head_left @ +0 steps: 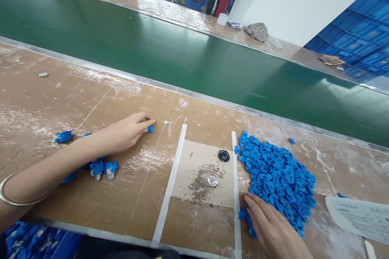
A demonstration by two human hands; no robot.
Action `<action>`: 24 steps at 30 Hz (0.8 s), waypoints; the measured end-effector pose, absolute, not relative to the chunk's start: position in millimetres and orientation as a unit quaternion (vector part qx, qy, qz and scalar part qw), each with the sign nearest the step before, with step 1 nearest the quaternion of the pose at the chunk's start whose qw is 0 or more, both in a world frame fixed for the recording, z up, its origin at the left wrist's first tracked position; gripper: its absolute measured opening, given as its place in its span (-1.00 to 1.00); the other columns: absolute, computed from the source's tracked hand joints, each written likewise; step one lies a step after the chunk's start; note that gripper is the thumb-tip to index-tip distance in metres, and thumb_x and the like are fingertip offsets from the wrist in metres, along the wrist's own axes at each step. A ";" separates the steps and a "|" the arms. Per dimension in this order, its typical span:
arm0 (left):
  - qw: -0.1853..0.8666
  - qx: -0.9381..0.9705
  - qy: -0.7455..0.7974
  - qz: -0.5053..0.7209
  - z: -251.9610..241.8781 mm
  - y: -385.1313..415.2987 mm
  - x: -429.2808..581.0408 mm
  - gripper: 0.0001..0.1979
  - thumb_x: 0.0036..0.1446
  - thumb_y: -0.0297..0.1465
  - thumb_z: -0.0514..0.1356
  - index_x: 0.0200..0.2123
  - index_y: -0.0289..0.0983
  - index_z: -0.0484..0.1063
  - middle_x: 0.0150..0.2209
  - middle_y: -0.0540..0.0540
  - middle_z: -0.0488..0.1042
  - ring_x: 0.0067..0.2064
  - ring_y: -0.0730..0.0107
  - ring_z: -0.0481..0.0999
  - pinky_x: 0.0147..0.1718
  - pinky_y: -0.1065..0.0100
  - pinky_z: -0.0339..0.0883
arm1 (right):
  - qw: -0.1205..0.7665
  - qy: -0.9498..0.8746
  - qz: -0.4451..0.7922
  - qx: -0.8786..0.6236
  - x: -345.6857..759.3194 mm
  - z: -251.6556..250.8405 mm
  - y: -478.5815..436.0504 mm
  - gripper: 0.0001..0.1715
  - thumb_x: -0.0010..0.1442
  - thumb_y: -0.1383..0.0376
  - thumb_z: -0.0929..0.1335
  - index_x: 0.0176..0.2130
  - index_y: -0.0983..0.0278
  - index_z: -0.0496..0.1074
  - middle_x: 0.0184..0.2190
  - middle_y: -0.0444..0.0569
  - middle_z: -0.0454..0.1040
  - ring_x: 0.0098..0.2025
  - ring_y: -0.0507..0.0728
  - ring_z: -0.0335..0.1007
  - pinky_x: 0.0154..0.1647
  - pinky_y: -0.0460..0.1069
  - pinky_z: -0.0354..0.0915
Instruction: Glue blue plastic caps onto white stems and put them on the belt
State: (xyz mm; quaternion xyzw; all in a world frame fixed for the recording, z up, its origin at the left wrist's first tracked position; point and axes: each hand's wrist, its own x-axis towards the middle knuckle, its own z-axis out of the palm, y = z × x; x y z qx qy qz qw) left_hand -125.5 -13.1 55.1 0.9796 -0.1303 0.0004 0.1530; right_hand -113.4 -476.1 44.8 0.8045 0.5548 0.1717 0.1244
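A heap of blue plastic parts (276, 178) lies spread flat, its edge within reach of the right hand (273, 226). Its fingers (258, 210) are extended and slightly apart, touching loose blue pieces (243, 213) beside the heap. Well left of the heap, the left hand (127, 131) has its fingertips on one small blue piece (150, 129), grip unclear, beyond white-capped blue parts (103, 168).

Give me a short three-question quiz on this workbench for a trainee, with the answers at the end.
1. Which hand wears the metal bangle?
2. True or false: the black disc lies between the two white strips.
3. Which is the right hand nearest: A, the heap of blue parts, or B, the green conveyor belt?

Key: 1. The left hand. 2. True. 3. A.
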 end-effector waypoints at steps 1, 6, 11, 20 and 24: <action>0.146 0.981 -0.129 0.004 54.0 -12.8 -126.2 -0.55 0.35 -0.36 -0.18 0.10 -0.38 0.37 0.06 -0.35 0.37 0.10 0.05 0.37 0.08 0.03 0.31 | 0.125 0.556 0.176 0.803 -112.6 45.7 -475.0 -0.46 0.19 0.64 0.05 -0.19 0.52 0.52 -0.16 0.23 0.58 -0.19 0.27 0.57 -0.27 0.07 0.51; 0.104 0.985 -0.135 0.007 50.9 -11.2 -128.2 -0.50 0.34 -0.27 -0.14 0.11 -0.47 0.36 0.07 -0.41 0.33 0.12 -0.10 0.31 0.10 -0.09 0.27 | 0.109 0.570 0.184 0.793 -109.4 48.9 -469.4 -0.47 0.19 0.66 0.07 -0.30 0.45 0.54 -0.26 0.14 0.59 -0.23 0.26 0.55 -0.25 0.08 0.46; 0.107 0.987 -0.117 -0.028 54.3 -14.3 -126.0 -0.54 0.32 -0.31 -0.14 0.04 -0.44 0.40 -0.09 -0.35 0.39 -0.09 0.06 0.44 -0.06 0.05 0.39 | 0.095 0.582 0.206 0.781 -110.2 45.5 -474.4 -0.49 0.20 0.66 0.08 -0.31 0.42 0.52 -0.24 0.16 0.58 -0.18 0.30 0.52 -0.21 0.13 0.40; 0.297 0.947 -0.117 -0.028 91.3 -52.9 -162.2 -0.61 0.33 -0.29 -0.01 0.17 -0.19 0.33 0.03 -0.18 0.49 0.04 0.16 0.49 0.00 0.19 0.39 | -0.238 0.343 0.127 0.900 -126.6 58.1 -440.0 -0.72 0.38 0.22 0.28 0.04 0.28 0.36 -0.15 0.05 0.50 -0.14 0.15 0.46 -0.16 0.02 0.40; 0.499 0.863 -0.002 -0.080 91.0 -92.6 -190.3 -0.64 0.27 -0.27 0.11 0.13 -0.07 0.39 0.09 -0.07 0.49 0.11 0.20 0.47 0.10 0.18 0.36 | -0.303 0.368 0.113 0.872 -126.1 67.2 -398.9 -0.70 0.34 0.33 0.32 0.07 0.27 0.34 -0.13 0.02 0.49 -0.07 0.14 0.39 -0.06 0.01 0.35</action>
